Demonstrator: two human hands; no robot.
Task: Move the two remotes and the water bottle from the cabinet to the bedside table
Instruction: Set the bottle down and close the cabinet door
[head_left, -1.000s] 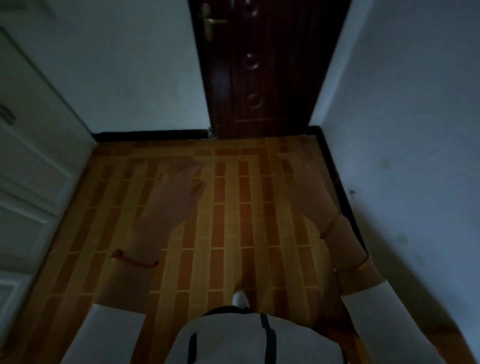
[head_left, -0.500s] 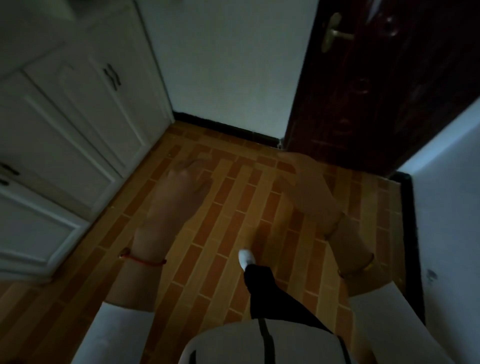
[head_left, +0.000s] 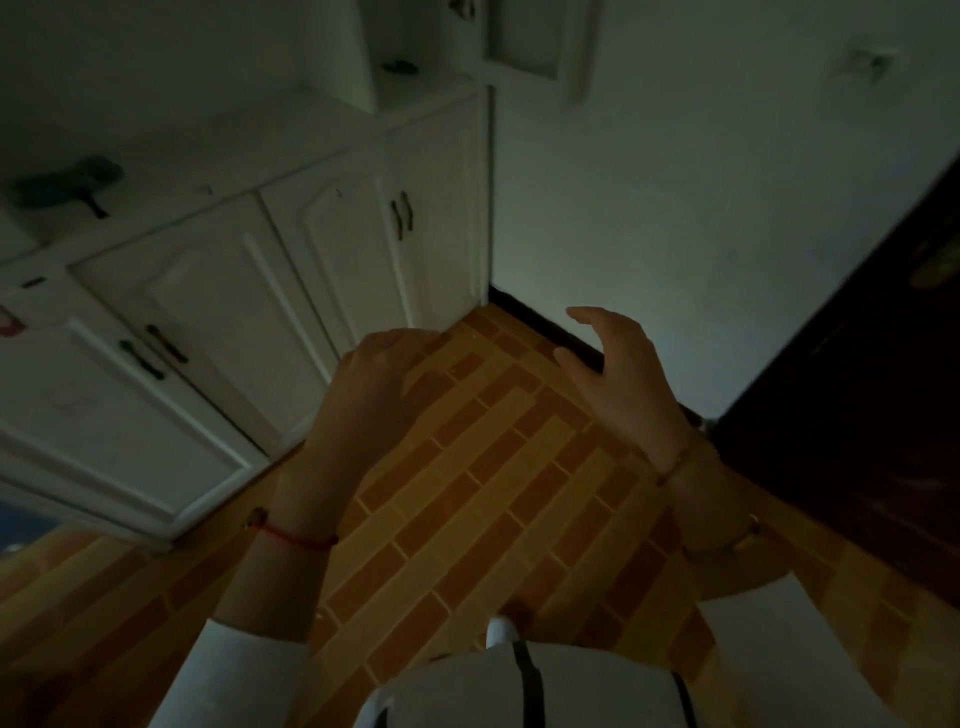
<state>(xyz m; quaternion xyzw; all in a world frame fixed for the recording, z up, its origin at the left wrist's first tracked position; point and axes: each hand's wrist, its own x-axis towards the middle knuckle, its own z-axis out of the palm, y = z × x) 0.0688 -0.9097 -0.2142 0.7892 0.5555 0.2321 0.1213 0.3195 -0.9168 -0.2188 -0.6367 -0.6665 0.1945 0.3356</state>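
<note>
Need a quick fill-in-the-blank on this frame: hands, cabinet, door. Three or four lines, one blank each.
1. Both the left hand and the right hand hold ____.
2. The cabinet doors are painted ____.
3. The thread bracelet on the left wrist is ____.
4. The dark door stands on the person's ____ side.

Missing words: nothing; white; red; right

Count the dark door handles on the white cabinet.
4: one pair on the doors nearest the wall, another pair on the doors further left. More may lie beyond the frame's left edge.
</note>
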